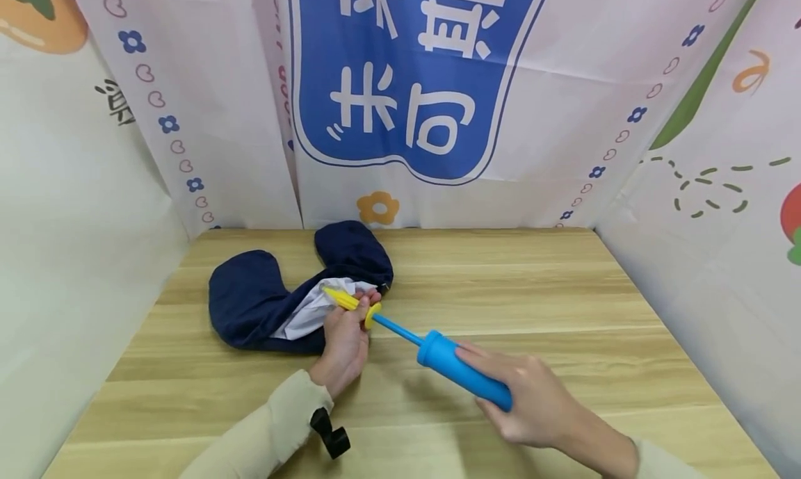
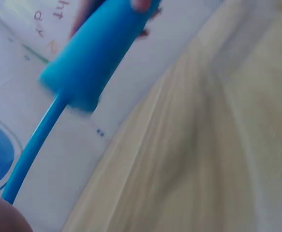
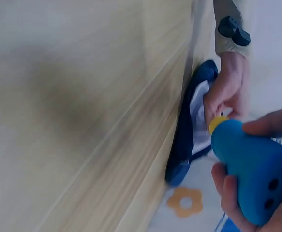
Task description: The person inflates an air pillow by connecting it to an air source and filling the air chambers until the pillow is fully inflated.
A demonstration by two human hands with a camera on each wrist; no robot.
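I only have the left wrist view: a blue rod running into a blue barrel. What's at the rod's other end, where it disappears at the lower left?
Observer: The head view shows a yellow nozzle there, held in the left hand.
Operator: What is its tip nearest?
Observer: White fabric showing in the opening of a navy U-shaped cover; I can't tell if the tip is inserted.
Operator: Any marks on the barrel that I'm missing?
Observer: Yes, the right wrist view shows two dark spots on the blue barrel, near the right hand.
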